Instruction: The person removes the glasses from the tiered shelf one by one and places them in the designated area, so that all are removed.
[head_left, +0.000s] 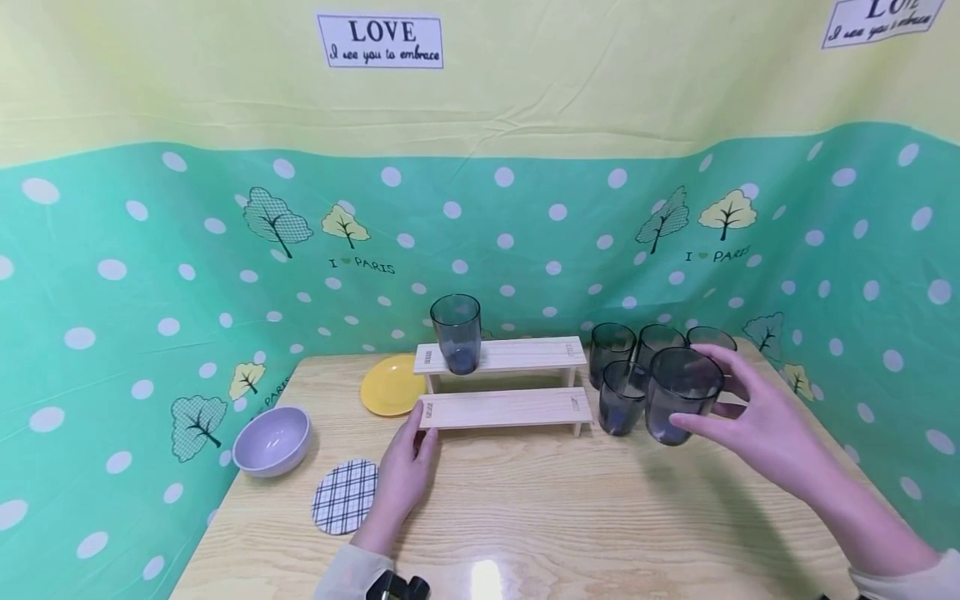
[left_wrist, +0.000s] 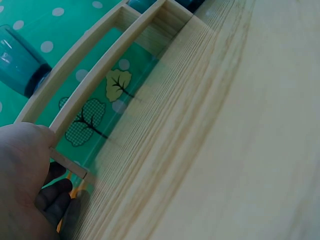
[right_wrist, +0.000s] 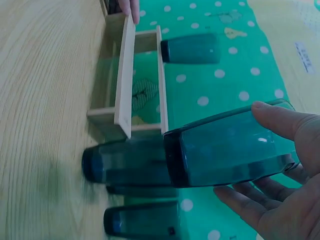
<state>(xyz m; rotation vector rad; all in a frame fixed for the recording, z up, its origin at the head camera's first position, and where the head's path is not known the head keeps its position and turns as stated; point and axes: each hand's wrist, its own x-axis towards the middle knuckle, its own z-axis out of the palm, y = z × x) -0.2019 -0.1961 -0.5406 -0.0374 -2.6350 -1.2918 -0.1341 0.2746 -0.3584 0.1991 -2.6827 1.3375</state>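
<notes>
My right hand (head_left: 757,417) grips a dark tinted glass tumbler (head_left: 678,400) near its rim, thumb on one side and fingers on the other. The tumbler is raised and slightly tilted in front of several similar tumblers (head_left: 618,408) at the table's right. My left hand (head_left: 405,467) holds the left end of the lower tier of a two-tier wooden shelf (head_left: 506,410); in the left wrist view its thumb lies at the board's corner. Another tumbler (head_left: 459,337) stands upright on the upper tier, near the left end. The right wrist view shows the held tumbler (right_wrist: 225,145) from the side.
Left of the shelf lies a yellow plate (head_left: 392,386). A purple bowl (head_left: 272,442) stands at the table's left edge, and a round plaid coaster (head_left: 345,497) lies beside my left forearm. A polka-dot cloth (head_left: 525,242) hangs around the wooden table (head_left: 540,508).
</notes>
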